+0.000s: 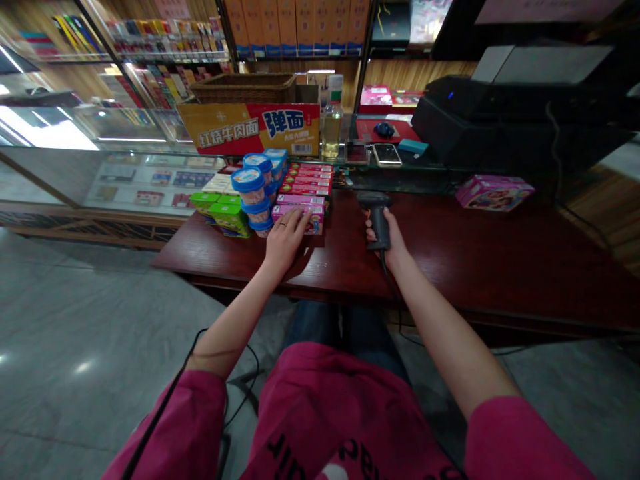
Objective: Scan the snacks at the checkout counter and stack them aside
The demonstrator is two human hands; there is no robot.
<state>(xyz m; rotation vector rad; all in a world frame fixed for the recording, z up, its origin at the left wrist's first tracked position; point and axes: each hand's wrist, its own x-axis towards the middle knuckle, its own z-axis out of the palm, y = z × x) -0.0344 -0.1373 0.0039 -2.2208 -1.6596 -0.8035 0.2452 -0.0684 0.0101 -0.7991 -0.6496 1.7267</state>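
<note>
My right hand [386,235] is wrapped round the handle of a black barcode scanner [377,223], held over the front half of the counter with its head toward the left. A cable runs down from the scanner's handle. My left hand [287,239] lies on a pink box [316,225], its fingers stretched over the front and top edge; the thumb is hidden. This box sits at the near end of a row of red and pink boxes [310,179]. Just left of it stand stacked tubs with blue lids [248,180] and green packs [230,217].
A dark red wooden counter [450,267] spans the front. Behind the goods are a noodle carton [250,130] and a bottle of yellowish liquid [332,123]. At the right lie another pink box [495,193] and black machines [515,113]. A phone [387,155] rests on the glass shelf.
</note>
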